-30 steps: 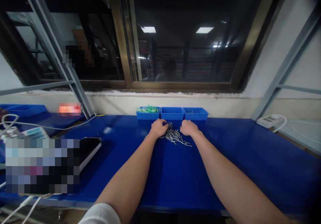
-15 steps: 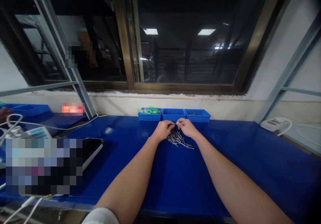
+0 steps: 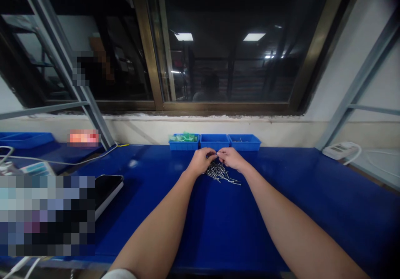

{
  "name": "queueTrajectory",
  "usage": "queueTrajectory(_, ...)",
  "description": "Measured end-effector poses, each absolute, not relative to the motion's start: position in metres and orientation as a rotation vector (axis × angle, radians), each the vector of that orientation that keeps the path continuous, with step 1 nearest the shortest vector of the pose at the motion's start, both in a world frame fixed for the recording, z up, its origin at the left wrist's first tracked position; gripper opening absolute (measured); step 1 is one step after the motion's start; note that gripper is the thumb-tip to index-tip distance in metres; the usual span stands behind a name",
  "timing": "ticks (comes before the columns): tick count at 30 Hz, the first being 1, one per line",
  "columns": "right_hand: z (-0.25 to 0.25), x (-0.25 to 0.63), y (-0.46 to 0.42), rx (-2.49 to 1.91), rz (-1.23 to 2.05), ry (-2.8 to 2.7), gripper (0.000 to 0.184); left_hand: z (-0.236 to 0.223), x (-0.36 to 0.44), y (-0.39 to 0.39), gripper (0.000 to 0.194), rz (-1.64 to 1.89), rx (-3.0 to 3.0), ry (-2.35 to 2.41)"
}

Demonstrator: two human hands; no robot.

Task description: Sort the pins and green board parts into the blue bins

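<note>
A loose pile of long silver screws or bolts (image 3: 218, 172) lies on the blue tabletop (image 3: 212, 220); their exact kind is too small to make out. Over the pile's far left edge, my left hand (image 3: 202, 160) is closed with its fingertips pinched. My right hand (image 3: 231, 158) pinches just opposite, its fingertips meeting those of the left. Whatever is between the fingers is hidden or too small to name. Behind the hands stand three blue bins: the left bin (image 3: 184, 146) holds green packets (image 3: 186, 137), the middle bin (image 3: 214, 142) is beside it, and the right bin (image 3: 244, 145) contains a few thin metal pieces.
A black-topped device (image 3: 108, 187) sits to the left, partly behind a blurred patch. White cables and another blue tray (image 3: 28, 139) are further left. A white power strip (image 3: 340, 150) rests at the right by a grey metal post (image 3: 359, 83). A window is behind the table.
My fingertips have come together, the right hand shifting slightly left. The camera view has turned a little, so the items at the left sit nearer the frame edge.
</note>
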State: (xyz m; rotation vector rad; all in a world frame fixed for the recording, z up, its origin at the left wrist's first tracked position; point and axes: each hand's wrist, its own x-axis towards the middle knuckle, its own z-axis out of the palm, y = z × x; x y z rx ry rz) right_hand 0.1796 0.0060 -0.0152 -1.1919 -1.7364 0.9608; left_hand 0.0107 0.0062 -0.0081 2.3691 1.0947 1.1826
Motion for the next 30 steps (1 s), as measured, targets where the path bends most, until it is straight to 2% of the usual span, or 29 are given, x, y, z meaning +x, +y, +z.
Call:
queueTrajectory(5,-0.0112,0.1779,0.0015,-1.131,1.150,-1.553,0.023,-0.0044,0.0107,0.0041,0.012,1.117,2.434,1.176)
queueTrajectory(11,-0.0098,0.1770,0.0012,-1.135,1.049,-1.558,0.022,-0.0051,0.0106,0.0027,0.020,1.096,2.471,1.173)
queueTrajectory(14,-0.0109,0.1760,0.0021,-1.147,1.028,-1.544,0.022,-0.0060,0.0106,0.0026,0.018,1.113,2.421,1.158)
queueTrajectory(24,-0.0093,0.1754,0.0001,-0.959,1.214,-1.346,0.022,-0.0058,0.0111,0.0031,0.020,1.120,2.328,1.160)
queueTrajectory(30,-0.0095,0.1798,0.0002,-1.126,1.093,-1.497,0.039,-0.0068,0.0066,0.0100,0.025,1.356,2.139,1.302)
